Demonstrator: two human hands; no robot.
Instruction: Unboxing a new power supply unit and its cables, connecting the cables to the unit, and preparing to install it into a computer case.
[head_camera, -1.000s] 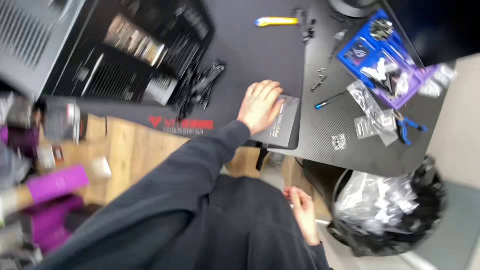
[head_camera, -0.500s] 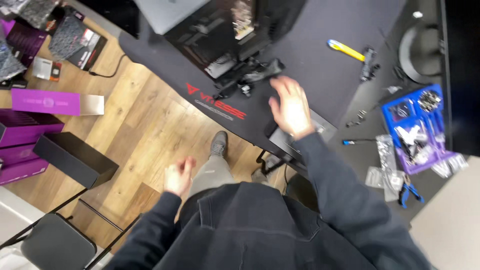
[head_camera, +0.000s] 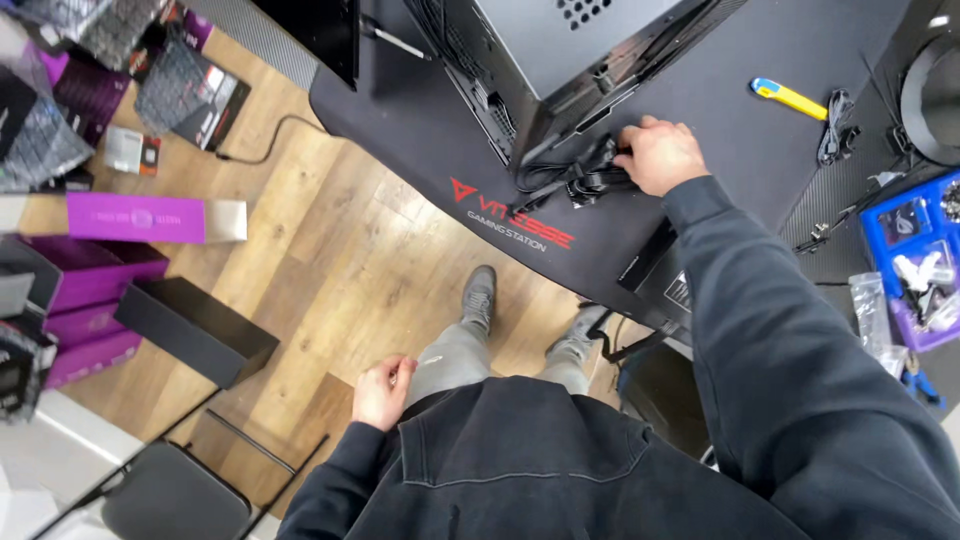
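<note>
Right hand, upper centre-right of frame, fingers curled down onto a bundle of black cables; looks closed around the strands, though the fingertips are hidden under the knuckles. Bundle lies on the black desk mat, spilling from the open side of the black computer case just above it. Cables judged light, soft and floppy, stiff only at the connectors; best taken at the gathered middle or near a plug, not by a single loose strand.

Left hand, lower centre-left, hangs by the hip, fingers loosely folded in, holding nothing visible.

Further out: yellow utility knife upper right, blue parts tray at right edge, purple boxes and a black box on the wooden floor at left.
</note>
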